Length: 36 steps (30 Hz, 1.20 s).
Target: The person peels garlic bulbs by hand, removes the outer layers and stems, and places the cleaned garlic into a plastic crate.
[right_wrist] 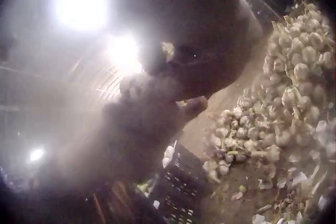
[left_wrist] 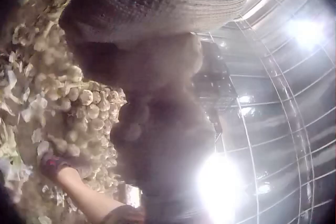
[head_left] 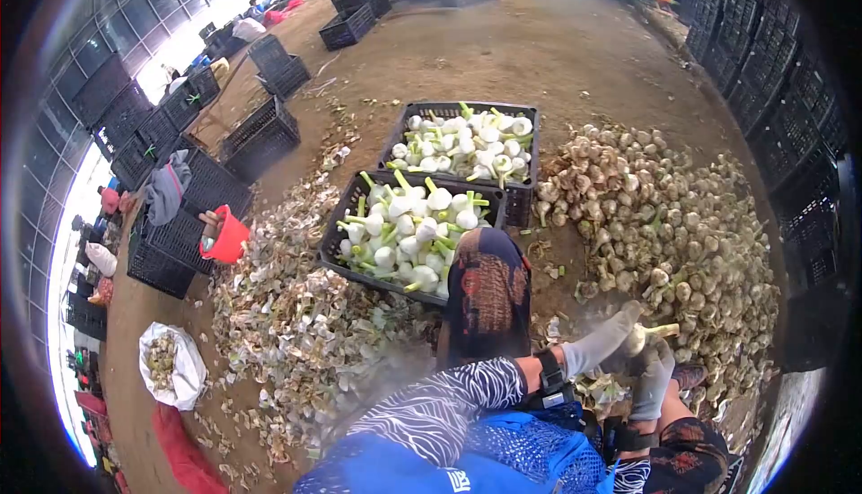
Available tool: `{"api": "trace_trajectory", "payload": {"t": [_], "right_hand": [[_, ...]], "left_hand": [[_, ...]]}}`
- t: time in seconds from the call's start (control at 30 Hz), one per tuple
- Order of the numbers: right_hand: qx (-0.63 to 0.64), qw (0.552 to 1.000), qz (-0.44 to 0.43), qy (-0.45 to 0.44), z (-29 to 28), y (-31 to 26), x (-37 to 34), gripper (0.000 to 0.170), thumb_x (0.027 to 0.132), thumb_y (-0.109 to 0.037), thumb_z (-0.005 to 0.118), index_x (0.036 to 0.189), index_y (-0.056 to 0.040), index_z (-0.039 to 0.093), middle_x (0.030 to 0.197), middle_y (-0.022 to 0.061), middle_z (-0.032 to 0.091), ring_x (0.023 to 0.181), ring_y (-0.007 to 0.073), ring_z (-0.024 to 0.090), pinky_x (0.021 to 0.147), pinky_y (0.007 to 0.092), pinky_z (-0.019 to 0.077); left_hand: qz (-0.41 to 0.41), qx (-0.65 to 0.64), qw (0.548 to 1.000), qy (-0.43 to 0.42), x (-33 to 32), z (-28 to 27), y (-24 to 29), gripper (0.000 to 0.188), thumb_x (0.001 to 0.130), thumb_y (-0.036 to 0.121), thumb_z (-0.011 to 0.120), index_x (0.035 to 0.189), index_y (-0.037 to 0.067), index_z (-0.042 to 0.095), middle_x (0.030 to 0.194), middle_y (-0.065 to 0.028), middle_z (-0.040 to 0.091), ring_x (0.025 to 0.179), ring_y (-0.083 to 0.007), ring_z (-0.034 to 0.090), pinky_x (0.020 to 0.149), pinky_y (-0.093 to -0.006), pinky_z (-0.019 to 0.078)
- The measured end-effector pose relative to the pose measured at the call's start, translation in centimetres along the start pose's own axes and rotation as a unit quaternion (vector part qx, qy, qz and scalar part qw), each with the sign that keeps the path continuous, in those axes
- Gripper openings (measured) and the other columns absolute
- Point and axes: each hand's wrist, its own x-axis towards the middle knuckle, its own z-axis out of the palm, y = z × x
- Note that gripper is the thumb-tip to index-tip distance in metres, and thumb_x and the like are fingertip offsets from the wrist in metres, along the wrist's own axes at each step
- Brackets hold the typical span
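Both hands wear pale knitted gloves and meet over the near edge of a heap of unpeeled garlic (head_left: 687, 233). A garlic bulb (head_left: 635, 341) with a short yellowish stem sits between them. My left hand (head_left: 603, 343) grips the bulb from the left. On the other side, my right hand (head_left: 654, 379) has its fingers bent up against the bulb and stem. In the left wrist view the left glove (left_wrist: 163, 8) fills the top. Haze and shadow blur the right glove (right_wrist: 205, 29) in the right wrist view, hiding the fingertips.
Two black crates, a nearer one (head_left: 334, 259) and a farther one (head_left: 535, 148), hold white trimmed garlic ahead of the knee. Loose skins (head_left: 305, 314) cover the ground at left. A red bucket (head_left: 230, 238), a white sack (head_left: 186, 368) and stacked crates (head_left: 799, 135) stand around.
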Motion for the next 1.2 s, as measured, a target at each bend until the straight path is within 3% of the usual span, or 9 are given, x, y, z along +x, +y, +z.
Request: {"api": "trace_trajectory", "payload": {"t": [0.1, 0.17, 0.27, 0.43, 0.63, 0.93, 1.1, 1.17, 1.2], "right_hand": [[0.056, 0.998, 0.012, 0.001, -1.1, -0.3, 0.3, 0.027, 0.088, -0.005, 0.045, 0.111, 0.0056, 0.054, 0.095, 0.0094, 0.063, 0.081, 0.0171, 0.063, 0.069, 0.0258, 0.0521], [0.05, 0.997, 0.048, -0.04, -1.6, -0.8, 0.2, 0.027, 0.085, -0.002, 0.044, 0.109, 0.0051, 0.055, 0.096, 0.0098, 0.062, 0.079, 0.0172, 0.062, 0.068, 0.0253, 0.0518], [-0.26, 0.948, -0.179, -0.025, 2.4, -2.1, -2.1, 0.022, 0.078, 0.002, 0.055, 0.099, 0.0012, 0.061, 0.087, 0.0089, 0.062, 0.077, 0.0193, 0.059, 0.07, 0.0312, 0.0481], [-0.194, 0.974, -0.084, -0.077, 3.5, -0.8, -4.4, 0.013, 0.08, -0.002, 0.059, 0.092, -0.0004, 0.065, 0.082, 0.0093, 0.066, 0.078, 0.0176, 0.061, 0.07, 0.0314, 0.0478], [-0.064, 0.986, 0.079, -0.13, 2.9, -2.5, -5.8, 0.019, 0.087, -0.012, 0.057, 0.1, 0.0015, 0.064, 0.081, 0.0066, 0.065, 0.062, 0.0099, 0.056, 0.055, 0.024, 0.0446], [0.365, 0.924, 0.076, 0.084, -0.4, -1.9, -2.5, 0.025, 0.089, -0.013, 0.044, 0.104, -0.0003, 0.058, 0.083, 0.0099, 0.062, 0.059, 0.0181, 0.057, 0.052, 0.031, 0.0474], [0.066, 0.995, 0.066, 0.045, -5.0, -0.3, 0.6, 0.032, 0.089, -0.026, 0.052, 0.107, -0.0009, 0.058, 0.092, 0.0105, 0.066, 0.077, 0.0214, 0.064, 0.064, 0.0349, 0.0508], [-0.68, 0.729, 0.051, -0.059, -4.9, -0.3, 0.8, 0.045, 0.087, -0.036, 0.057, 0.116, -0.0011, 0.055, 0.104, 0.0171, 0.064, 0.093, 0.0314, 0.064, 0.078, 0.04, 0.0509], [-0.661, 0.748, 0.052, -0.013, -4.2, -0.5, 0.3, 0.06, 0.083, -0.041, 0.064, 0.127, -0.0017, 0.049, 0.118, 0.0218, 0.058, 0.105, 0.0386, 0.059, 0.089, 0.0435, 0.0471]], "left_hand": [[0.035, 0.024, 0.999, 0.023, -2.3, 1.5, 2.9, 0.068, 0.092, 0.045, 0.057, 0.137, 0.001, 0.032, 0.119, -0.0118, 0.049, 0.107, -0.0236, 0.051, 0.087, -0.0355, 0.0462], [0.35, 0.331, 0.87, 0.105, -2.7, 1.9, 2.4, 0.062, 0.092, 0.034, 0.06, 0.138, 0.002, 0.033, 0.12, -0.0142, 0.05, 0.111, -0.0252, 0.049, 0.091, -0.0373, 0.0447], [0.21, -0.288, 0.932, 0.069, 0.4, 0.6, -0.4, 0.042, 0.088, 0.009, 0.062, 0.125, 0.002, 0.046, 0.109, -0.0073, 0.059, 0.097, -0.0163, 0.057, 0.085, -0.0296, 0.0496], [0.134, 0.108, 0.978, 0.117, -0.1, -1.8, -1.2, 0.023, 0.09, 0.019, 0.059, 0.1, -0.001, 0.062, 0.092, -0.0039, 0.063, 0.08, -0.0114, 0.058, 0.072, -0.0247, 0.0465], [-0.233, -0.288, 0.923, -0.102, -1.0, -2.9, 0.9, 0.038, 0.096, 0.038, 0.05, 0.106, 0.003, 0.062, 0.094, -0.0081, 0.067, 0.081, -0.0181, 0.065, 0.074, -0.0326, 0.0537], [-0.181, -0.103, 0.951, -0.227, 0.4, -3.8, -1.5, 0.056, 0.087, 0.054, 0.057, 0.105, 0.001, 0.061, 0.083, -0.0059, 0.065, 0.063, -0.0129, 0.063, 0.049, -0.0234, 0.0501], [-0.186, 0.027, 0.929, -0.32, -1.4, -2.5, 0.2, 0.043, 0.094, 0.043, 0.053, 0.101, 0.002, 0.063, 0.077, -0.0038, 0.066, 0.065, -0.0113, 0.062, 0.055, -0.023, 0.0491], [-0.187, 0.04, 0.958, -0.214, -1.0, -2.0, 0.2, 0.041, 0.097, 0.04, 0.046, 0.1, 0.002, 0.063, 0.08, -0.0044, 0.066, 0.065, -0.0117, 0.062, 0.055, -0.0236, 0.0498], [-0.211, -0.049, 0.965, -0.144, -0.9, -1.7, 0.9, 0.041, 0.099, 0.038, 0.042, 0.1, 0.002, 0.062, 0.085, -0.0051, 0.066, 0.067, -0.0127, 0.064, 0.056, -0.0251, 0.0516]]}}
